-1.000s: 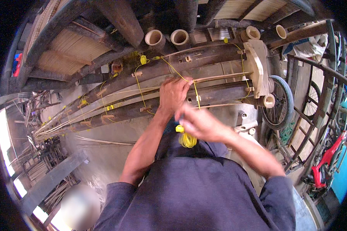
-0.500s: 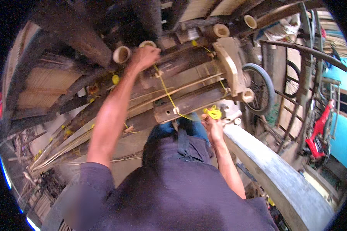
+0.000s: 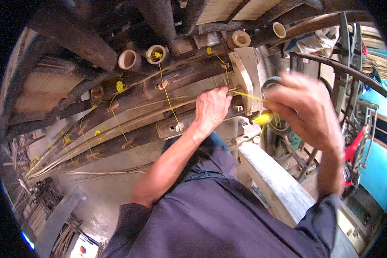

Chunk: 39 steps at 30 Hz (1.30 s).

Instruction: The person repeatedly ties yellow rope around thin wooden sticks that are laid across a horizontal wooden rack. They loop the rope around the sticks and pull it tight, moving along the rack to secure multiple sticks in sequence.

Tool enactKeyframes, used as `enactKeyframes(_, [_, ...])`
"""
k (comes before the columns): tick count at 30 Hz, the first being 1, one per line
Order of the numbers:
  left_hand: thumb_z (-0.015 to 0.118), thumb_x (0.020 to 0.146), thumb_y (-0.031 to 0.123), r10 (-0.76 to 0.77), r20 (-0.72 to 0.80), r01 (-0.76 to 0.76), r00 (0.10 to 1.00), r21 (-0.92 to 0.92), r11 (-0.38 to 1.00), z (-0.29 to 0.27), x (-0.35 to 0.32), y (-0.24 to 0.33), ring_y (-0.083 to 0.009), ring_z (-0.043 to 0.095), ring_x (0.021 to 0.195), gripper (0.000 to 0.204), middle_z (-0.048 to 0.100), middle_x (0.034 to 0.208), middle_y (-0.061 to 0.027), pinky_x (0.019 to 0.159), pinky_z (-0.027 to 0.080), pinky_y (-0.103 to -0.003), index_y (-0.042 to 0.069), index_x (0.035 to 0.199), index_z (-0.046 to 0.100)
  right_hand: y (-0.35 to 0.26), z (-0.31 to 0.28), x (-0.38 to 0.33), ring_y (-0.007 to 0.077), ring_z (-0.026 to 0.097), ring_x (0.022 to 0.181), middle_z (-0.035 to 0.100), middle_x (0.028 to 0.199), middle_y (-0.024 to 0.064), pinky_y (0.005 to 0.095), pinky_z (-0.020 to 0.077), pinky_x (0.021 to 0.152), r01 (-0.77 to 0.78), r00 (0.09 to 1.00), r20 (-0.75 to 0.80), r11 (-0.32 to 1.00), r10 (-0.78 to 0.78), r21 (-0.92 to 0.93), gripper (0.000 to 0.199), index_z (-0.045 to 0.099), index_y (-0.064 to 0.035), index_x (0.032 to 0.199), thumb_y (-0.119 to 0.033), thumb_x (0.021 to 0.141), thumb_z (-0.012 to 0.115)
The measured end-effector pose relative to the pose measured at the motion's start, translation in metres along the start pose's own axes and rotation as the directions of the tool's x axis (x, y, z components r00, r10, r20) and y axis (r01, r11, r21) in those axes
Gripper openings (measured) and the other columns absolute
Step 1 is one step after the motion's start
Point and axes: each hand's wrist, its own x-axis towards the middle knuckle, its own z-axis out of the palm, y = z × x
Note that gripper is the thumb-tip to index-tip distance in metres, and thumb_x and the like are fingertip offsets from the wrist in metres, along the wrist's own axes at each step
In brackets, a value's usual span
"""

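Left hand (image 3: 213, 107): fingers curled close together at the thin pale strips (image 3: 185, 104) near the end block (image 3: 247, 64); what the tips pinch is hidden, so I cannot tell.
Right hand (image 3: 303, 107): raised to the right of the block, blurred by motion, its bent fingers pinching the yellow cord (image 3: 249, 95).
Taut cord: a straight stretch runs from beside the left fingertips, across the face of the block, to the right fingers.
Cord bundle (image 3: 263, 118): yellow and loosely looped, just below the right fingers.
Poles: an upper dark pole (image 3: 182, 77) and a lower dark pole (image 3: 144, 136) lie side by side, apart, the strips between them.
Cross ties: thin yellow lines span the poles at pale pegs (image 3: 163, 84).
Round tubes (image 3: 127, 59): pale-mouthed, beyond the upper pole; one mouth has yellow cord at it.
Right side: a whitish bench (image 3: 275, 176), a red frame (image 3: 354, 144) and a blue panel (image 3: 370, 176).
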Motion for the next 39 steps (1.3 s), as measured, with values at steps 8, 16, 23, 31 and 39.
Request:
enactKeyframes(8, [0.056,0.089,0.026,0.009,-0.158,-0.004,0.987,0.035,0.999,0.012,0.011,0.016,-0.0358,0.061,0.067,0.024,0.061,0.071,-0.019,0.057,0.048,-0.043,0.004,0.085,0.063,0.116,0.096,0.166,0.0262,0.062,0.094,0.064,0.103,0.0174,0.0338,0.0487,0.079,-0.138,0.91,0.342,0.949,0.235,-0.285,0.033,0.057,-0.0037,0.113,-0.028,0.09,0.056])
enactKeyframes(16, [0.055,0.089,0.025,0.009,-0.139,-0.003,0.99,0.041,0.999,0.015,0.005,0.003,-0.034,0.062,0.07,0.023,0.061,0.072,-0.0169,0.059,0.05,-0.042,0.004,0.085,0.062,0.043,0.173,-0.015,0.0272,0.058,0.071,0.059,0.079,0.0151,0.0404,0.0469,0.062,0.241,0.966,-0.248,0.578,-0.068,0.78,0.019,0.056,-0.0061,0.101,-0.016,0.084,0.053])
enactKeyframes(23, [0.051,0.095,0.03,-0.173,0.074,0.166,0.982,-0.778,0.607,-0.047,0.112,0.033,-0.0085,0.051,0.063,0.027,0.048,0.068,0.0026,0.06,0.047,-0.026,0.007,0.081,0.053,0.04,0.253,-0.021,0.0337,0.063,0.09,0.06,0.099,0.0244,0.0428,0.0513,0.071,-0.011,0.999,0.052,0.925,-0.01,0.381,0.02,0.056,-0.0034,0.099,-0.012,0.082,0.052])
enactKeyframes(31, [0.053,0.092,0.038,-0.292,0.334,0.412,0.896,-0.384,0.826,-0.047,0.161,-0.102,-0.0135,0.057,0.072,0.034,0.062,0.081,-0.004,0.063,0.048,-0.027,0.006,0.099,0.062,0.005,0.235,-0.04,0.0334,0.051,0.11,0.053,0.119,0.0176,0.0423,0.0493,0.083,0.025,1.0,-0.005,0.96,-0.024,0.278,0.052,0.05,-0.0106,0.123,-0.005,0.072,0.061])
enactKeyframes(39, [0.05,0.09,0.045,-0.062,-0.034,0.053,0.997,-0.233,0.971,-0.21,0.022,-0.242,-0.0229,0.065,0.082,0.04,0.068,0.09,-0.0096,0.075,0.049,-0.036,0.01,0.104,0.064,-0.167,0.366,0.059,0.0172,0.059,0.081,0.061,0.087,0.0102,0.0297,0.0472,0.071,-0.391,0.844,0.483,-0.35,0.234,0.851,0.052,0.034,-0.0069,0.137,-0.011,0.09,0.054])
